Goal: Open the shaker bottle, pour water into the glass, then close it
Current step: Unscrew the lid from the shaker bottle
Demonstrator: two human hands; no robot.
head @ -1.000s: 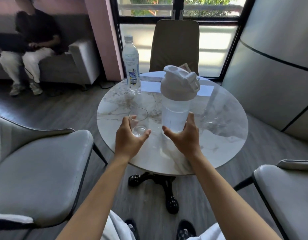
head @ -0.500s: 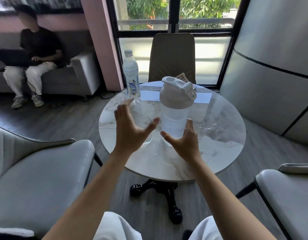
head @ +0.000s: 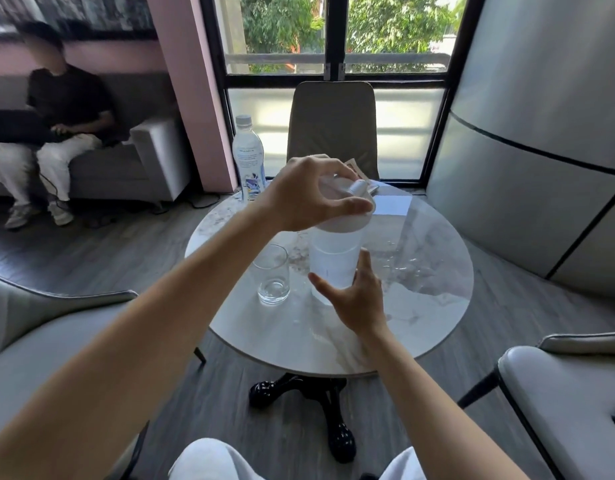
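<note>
A translucent shaker bottle (head: 333, 258) with a white lid (head: 340, 221) stands upright on the round marble table (head: 420, 306), part full of water. My left hand (head: 309, 195) lies over the lid, fingers curled around its rim and flip cap. My right hand (head: 358, 299) wraps the lower part of the bottle from the near side. An empty clear glass (head: 272, 273) stands just left of the bottle, touched by neither hand.
A plastic water bottle (head: 248, 157) stands at the table's far left edge, and papers (head: 391, 204) lie at the far side. Chairs flank the table at left (head: 39, 341), right (head: 569, 393) and behind (head: 333, 126). A person sits on a sofa far left.
My left hand has risen from beside the glass and come down onto the shaker's lid. My right hand stays on the bottle's base. The camera view has tilted up slightly.
</note>
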